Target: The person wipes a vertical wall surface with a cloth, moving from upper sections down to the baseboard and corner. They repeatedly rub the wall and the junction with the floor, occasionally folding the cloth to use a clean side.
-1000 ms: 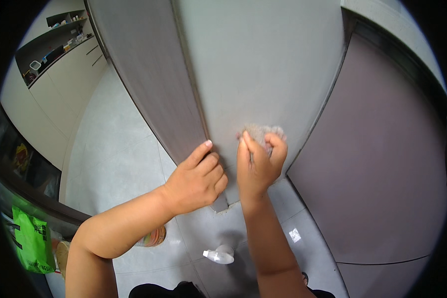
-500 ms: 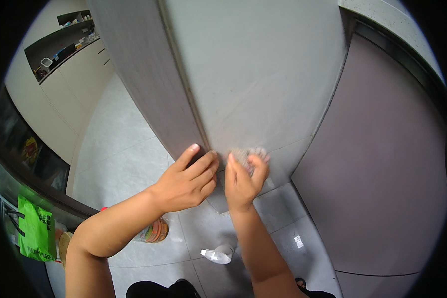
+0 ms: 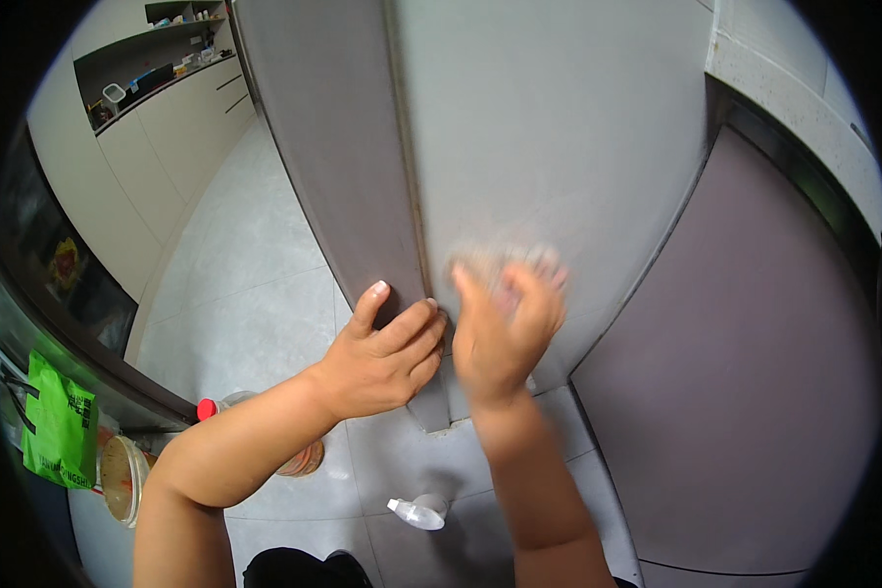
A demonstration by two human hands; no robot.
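Plainly, from my seat I make out one pad (image 3: pixel 500 260), fuzzy and rumpled, grey-beige with a pinkish tint at its right end, its outline smeared by blur. It lies up against the lower part of the pale wall (image 3: pixel 559 127), just right of the brown-grey frame (image 3: pixel 328 118). My right hand (image 3: pixel 505 338) is clamped on it, thumb and fingers pinching its near edge. My left hand (image 3: pixel 387 358) holds nothing loose: its fingers bend round the frame's edge, close together, with the thumb standing apart on the left. I count two hands and, on the floor (image 3: pixel 235 265), one white spray bottle (image 3: pixel 419 514), lying or tilted, I cannot tell which. To the left are one red-capped bottle (image 3: pixel 304 459), partly hidden behind my left forearm, one round tub (image 3: pixel 122 480), and one bright green bag (image 3: pixel 59 421) farthest left. One mauve panel (image 3: pixel 725 372) fills the right side.
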